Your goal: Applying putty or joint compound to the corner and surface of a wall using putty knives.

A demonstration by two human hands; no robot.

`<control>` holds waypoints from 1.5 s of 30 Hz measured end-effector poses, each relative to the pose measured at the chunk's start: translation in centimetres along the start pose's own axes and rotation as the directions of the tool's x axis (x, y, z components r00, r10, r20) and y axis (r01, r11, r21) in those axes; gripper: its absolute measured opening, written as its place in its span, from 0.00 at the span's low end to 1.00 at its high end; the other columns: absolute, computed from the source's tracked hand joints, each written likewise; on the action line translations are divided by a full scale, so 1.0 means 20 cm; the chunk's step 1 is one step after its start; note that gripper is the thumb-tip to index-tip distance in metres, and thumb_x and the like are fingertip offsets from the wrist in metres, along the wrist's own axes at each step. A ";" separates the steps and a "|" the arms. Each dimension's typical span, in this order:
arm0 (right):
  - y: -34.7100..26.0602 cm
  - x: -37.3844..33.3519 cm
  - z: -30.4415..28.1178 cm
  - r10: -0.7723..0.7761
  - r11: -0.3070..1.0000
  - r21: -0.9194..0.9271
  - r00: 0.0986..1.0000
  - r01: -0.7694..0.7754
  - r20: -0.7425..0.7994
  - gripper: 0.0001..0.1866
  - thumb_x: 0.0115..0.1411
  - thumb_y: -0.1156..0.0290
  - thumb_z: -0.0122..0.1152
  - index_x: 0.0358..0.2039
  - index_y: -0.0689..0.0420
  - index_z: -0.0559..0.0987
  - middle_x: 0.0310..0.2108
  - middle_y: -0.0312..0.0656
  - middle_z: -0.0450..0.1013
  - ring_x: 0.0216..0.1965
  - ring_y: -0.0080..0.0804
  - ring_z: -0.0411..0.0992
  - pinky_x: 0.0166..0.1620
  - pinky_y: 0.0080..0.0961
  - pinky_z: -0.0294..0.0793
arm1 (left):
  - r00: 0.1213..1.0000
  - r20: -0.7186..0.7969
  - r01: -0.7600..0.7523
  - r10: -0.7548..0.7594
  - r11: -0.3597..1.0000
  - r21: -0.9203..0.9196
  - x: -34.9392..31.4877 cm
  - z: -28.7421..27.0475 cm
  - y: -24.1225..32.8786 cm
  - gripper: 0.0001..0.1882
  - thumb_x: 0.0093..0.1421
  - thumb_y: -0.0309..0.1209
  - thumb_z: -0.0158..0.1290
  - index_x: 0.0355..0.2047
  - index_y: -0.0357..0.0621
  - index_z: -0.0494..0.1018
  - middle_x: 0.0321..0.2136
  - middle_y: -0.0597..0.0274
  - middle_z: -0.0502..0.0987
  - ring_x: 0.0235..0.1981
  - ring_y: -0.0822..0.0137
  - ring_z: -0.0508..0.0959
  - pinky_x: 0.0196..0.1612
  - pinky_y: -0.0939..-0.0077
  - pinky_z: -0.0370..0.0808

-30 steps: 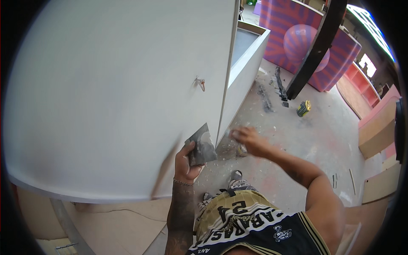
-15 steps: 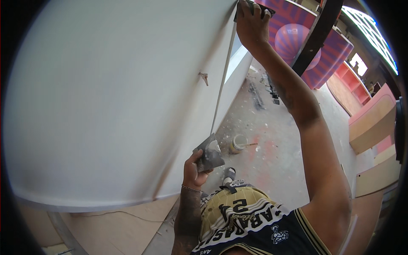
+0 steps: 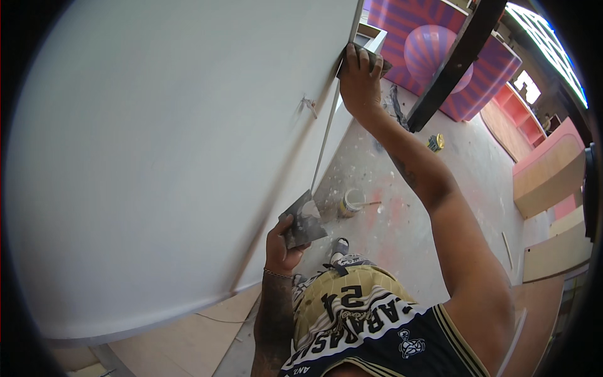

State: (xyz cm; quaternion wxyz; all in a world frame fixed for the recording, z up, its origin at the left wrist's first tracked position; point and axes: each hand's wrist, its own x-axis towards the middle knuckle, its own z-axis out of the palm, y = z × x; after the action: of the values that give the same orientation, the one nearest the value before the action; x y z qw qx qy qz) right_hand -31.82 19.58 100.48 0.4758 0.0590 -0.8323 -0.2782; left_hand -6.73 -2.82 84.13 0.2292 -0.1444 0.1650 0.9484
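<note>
Paste (image 3: 308, 210) lies in a pale smear on the dark flat plate (image 3: 304, 227) gripped in the left hand (image 3: 282, 248), low beside the edge of the white panel (image 3: 188, 157). The plate looks thin, light and fairly stiff, best held by its near, cleaner edge. The right hand (image 3: 361, 88) grips a dark blade (image 3: 385, 66) at the panel's edge, fingers over it, arm stretched far forward.

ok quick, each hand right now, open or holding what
Left hand: closed, holding a dark flat plate.
Right hand: closed, holding a dark tool by the white panel.
</note>
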 end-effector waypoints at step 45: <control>0.41 0.26 -0.15 0.234 0.499 0.851 0.919 0.166 -0.316 0.25 0.58 0.79 0.56 0.54 0.40 0.78 0.56 0.34 0.73 0.59 0.43 0.64 0.60 0.41 0.58 | 0.944 -0.138 -0.281 0.298 0.951 0.132 -0.11 0.62 -0.08 0.14 0.63 0.32 0.51 0.47 0.42 0.72 0.39 0.58 0.81 0.35 0.62 0.83 0.34 0.67 0.83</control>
State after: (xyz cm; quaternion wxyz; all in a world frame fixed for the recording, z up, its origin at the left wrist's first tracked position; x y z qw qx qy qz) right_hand -30.76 23.32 110.00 0.5431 0.3263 -0.7465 0.2033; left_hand -6.58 2.42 95.66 0.0812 -0.1797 0.2539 0.9469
